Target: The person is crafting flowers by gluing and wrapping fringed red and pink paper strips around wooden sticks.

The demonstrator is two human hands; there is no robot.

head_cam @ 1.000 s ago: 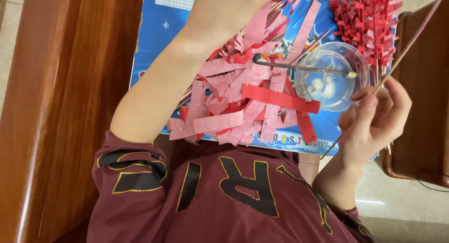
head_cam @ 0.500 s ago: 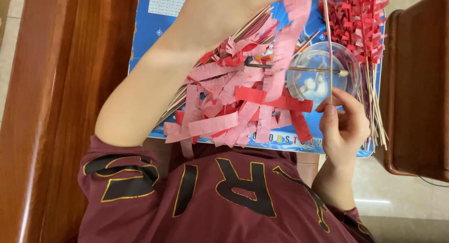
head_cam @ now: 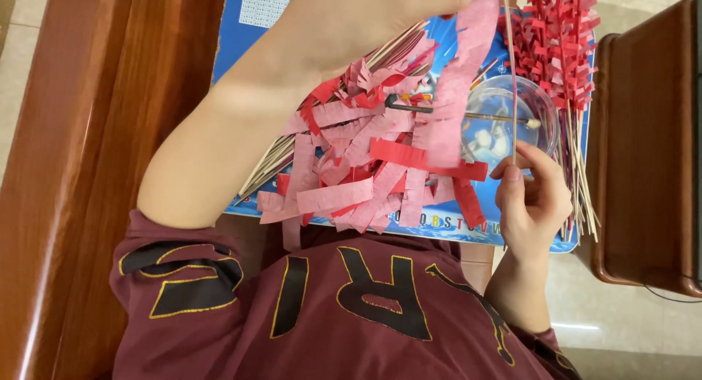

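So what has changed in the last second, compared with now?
The right hand moved left to the glass bowl and turned its thin stick upright. The left hand raised a pink fringed strip beside it. The paper pile stayed put.

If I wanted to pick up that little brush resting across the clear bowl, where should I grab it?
By the dark handle end, coming from the left. The brush lies level across the clear bowl rim, its pale tip over the bowl, while the handle juts out free above the pink paper strips.
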